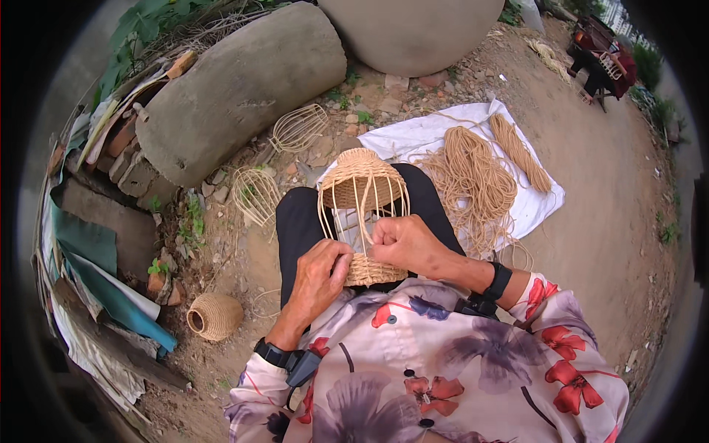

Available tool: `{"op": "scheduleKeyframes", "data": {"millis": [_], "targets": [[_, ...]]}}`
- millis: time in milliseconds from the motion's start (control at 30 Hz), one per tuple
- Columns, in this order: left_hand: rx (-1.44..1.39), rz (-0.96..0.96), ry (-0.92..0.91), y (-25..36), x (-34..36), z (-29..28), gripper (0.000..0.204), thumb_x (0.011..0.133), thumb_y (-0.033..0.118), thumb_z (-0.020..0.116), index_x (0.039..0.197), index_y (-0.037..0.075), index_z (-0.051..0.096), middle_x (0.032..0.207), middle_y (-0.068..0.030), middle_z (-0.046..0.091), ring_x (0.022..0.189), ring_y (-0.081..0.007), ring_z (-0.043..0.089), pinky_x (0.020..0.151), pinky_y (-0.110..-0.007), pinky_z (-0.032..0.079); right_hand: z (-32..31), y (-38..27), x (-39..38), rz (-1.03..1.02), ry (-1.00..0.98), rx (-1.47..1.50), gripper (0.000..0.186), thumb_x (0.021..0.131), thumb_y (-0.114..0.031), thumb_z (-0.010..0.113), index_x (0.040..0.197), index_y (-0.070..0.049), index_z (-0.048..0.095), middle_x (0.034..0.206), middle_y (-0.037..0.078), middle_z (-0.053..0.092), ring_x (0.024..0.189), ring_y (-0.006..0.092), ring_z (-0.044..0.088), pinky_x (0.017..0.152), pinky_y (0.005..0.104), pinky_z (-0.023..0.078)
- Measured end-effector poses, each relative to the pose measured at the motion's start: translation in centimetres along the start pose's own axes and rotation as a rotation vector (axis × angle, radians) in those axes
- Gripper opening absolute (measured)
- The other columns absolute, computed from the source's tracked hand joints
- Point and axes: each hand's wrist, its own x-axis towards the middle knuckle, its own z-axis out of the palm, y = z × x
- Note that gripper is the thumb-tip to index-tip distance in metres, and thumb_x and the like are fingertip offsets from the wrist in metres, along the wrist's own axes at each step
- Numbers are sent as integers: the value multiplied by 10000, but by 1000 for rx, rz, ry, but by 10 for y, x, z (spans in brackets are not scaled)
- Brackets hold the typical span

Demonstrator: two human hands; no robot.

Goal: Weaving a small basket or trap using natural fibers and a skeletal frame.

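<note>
A half-woven wicker basket (362, 177) lies between my thighs, tightly woven at its far and near ends, with bare upright spokes showing between. My left hand (319, 272) grips the left side of the near woven band, its fingers curled over the edge. Close beside it, my right hand (410, 242) is closed in a pinch at the top of that band, against the spokes. Whatever strand is between those right fingers is hidden.
A white sheet (543, 205) on the right bears a loose cord heap (476, 173) and a cord bundle (518, 151). Two open spoke frames (299, 129) lie to the left, with a finished small basket (215, 316) nearer. Concrete cylinders (244, 96) stand beyond; a person (602, 59) sits far right.
</note>
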Motion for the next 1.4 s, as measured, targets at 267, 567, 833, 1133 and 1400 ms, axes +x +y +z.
{"op": "scheduleKeyframes", "data": {"millis": [267, 567, 833, 1133, 1400], "targets": [[-56, 59, 56, -7, -5, 5, 77, 866, 34, 637, 917, -23, 638, 834, -137, 635, 736, -279, 635, 662, -361, 494, -25, -21, 32, -514, -250, -127, 196, 912, -174, 625, 807, -9, 611, 703, 60, 613, 625, 128, 594, 558, 320, 456], [-290, -179, 47, -31, -21, 12, 244, 914, 221, 665, 914, -22, 681, 686, -81, 621, 648, -146, 581, 600, -308, 460, 17, -40, 79, -159, -734, 151, 91, 878, -115, 603, 873, -32, 564, 683, 33, 618, 640, 93, 591, 560, 285, 460], [-262, -202, 25, -23, -21, 10, 276, 916, 242, 661, 928, -32, 692, 734, -86, 645, 694, -159, 591, 642, -320, 468, 23, -46, 81, -288, -653, 60, 89, 845, -111, 608, 883, -44, 564, 690, 30, 613, 630, 89, 551, 566, 291, 446], [-373, -293, 87, -9, -13, 9, 245, 932, 201, 617, 893, -33, 677, 774, -25, 648, 724, -92, 572, 678, -270, 467, -8, -44, 55, -260, -311, -23, 95, 812, -94, 621, 857, -18, 587, 779, 130, 642, 722, 247, 634, 622, 368, 483], [-432, -403, -4, -17, -11, 6, 113, 894, 120, 641, 862, 13, 638, 763, -16, 624, 667, -81, 563, 617, -245, 466, 8, -8, 12, -564, -119, -529, 85, 826, -57, 597, 809, 4, 540, 794, 137, 506, 737, 323, 574, 635, 427, 488]]}}
